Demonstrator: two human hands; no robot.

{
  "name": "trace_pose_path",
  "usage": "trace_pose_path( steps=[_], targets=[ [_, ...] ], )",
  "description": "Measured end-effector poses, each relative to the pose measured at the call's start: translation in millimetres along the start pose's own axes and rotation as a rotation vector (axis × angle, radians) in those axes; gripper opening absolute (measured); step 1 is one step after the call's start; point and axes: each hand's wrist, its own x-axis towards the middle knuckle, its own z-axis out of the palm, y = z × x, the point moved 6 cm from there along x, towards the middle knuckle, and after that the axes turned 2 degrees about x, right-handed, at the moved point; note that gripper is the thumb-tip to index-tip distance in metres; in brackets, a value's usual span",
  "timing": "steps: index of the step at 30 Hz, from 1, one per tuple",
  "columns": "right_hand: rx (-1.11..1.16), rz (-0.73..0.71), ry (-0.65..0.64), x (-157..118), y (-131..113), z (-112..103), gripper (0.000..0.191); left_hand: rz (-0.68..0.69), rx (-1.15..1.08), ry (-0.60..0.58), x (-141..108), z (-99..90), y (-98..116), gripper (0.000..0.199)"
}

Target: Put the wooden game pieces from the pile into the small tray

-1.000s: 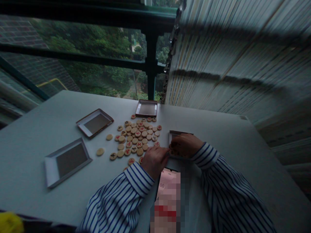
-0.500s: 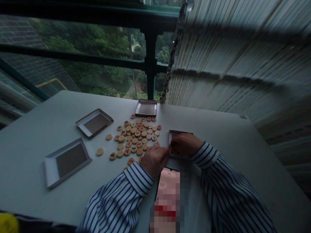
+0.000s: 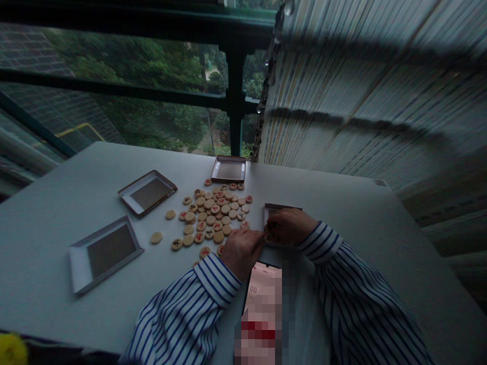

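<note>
The right hand (image 3: 292, 225) reaches into a shallow box (image 3: 285, 206) on the bench (image 3: 380, 263), left hand (image 3: 242, 251) at its near-left corner, curled fingers hiding any pinch; a leftward-swinging left cuff (image 3: 217, 281) could scatter loose discs (image 3: 215, 209) alongside.

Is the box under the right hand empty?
Not empty: xiangqi pieces show inside the box beneath the right hand; the hand hides how full it is.

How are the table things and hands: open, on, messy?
Pieces: jumbled, some characters up, some blank
Near left tray: open
Back left tray: open
Far tray: open
Right tray: open, pieces inside
Phone: screen lit
Left hand: curled, grip hidden
Right hand: over right tray, grip hidden
</note>
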Motion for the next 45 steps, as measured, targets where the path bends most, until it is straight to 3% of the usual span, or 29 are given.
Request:
trace_pose_path(
  steps=[7, 12, 45],
  targets=[
    [0.002, 0.039, -0.009, -6.3, 1.8, -6.9, 0.025, -0.014, 0.003, -0.008, 0.6, -1.0, 0.2, 0.016],
    [0.039, -0.031, 0.002, -11.2, -4.6, -12.0, 0.025, -0.014, -0.006, -0.047, 0.9, 0.4, 0.6, 0.015],
    [0.059, -0.112, -0.021, -8.1, -13.8, -1.1, 0.021, -0.001, 0.002, -0.027, 0.2, 0.4, 1.7, 0.016]
  ],
)
